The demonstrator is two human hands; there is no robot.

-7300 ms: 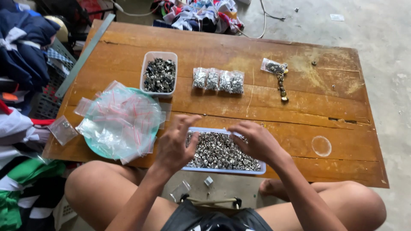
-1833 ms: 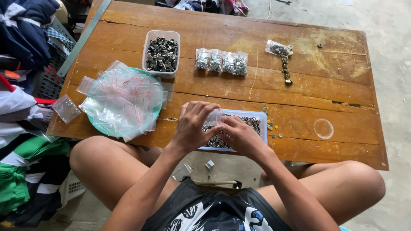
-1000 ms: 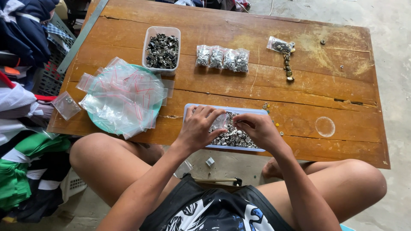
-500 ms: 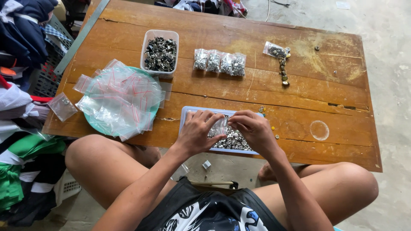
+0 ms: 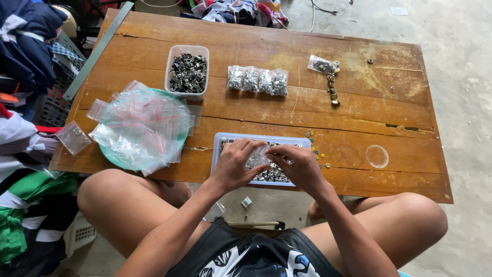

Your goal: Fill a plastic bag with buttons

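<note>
My left hand and my right hand meet over a shallow clear tray of small silver metal parts at the near edge of a low wooden table. Between the fingers of both hands I hold a small clear plastic bag with metal parts in it, just above the tray. A few loose coloured bits lie on the wood to the right of the tray.
A green plate heaped with empty clear bags sits to the left. A tub of dark metal parts, a row of filled bags and one more bag with a metal chain lie further back. Clothes pile up at the left.
My hands have stayed over the tray, working the small bag between the fingers. The view has shifted slightly; nothing else on the table has moved.
</note>
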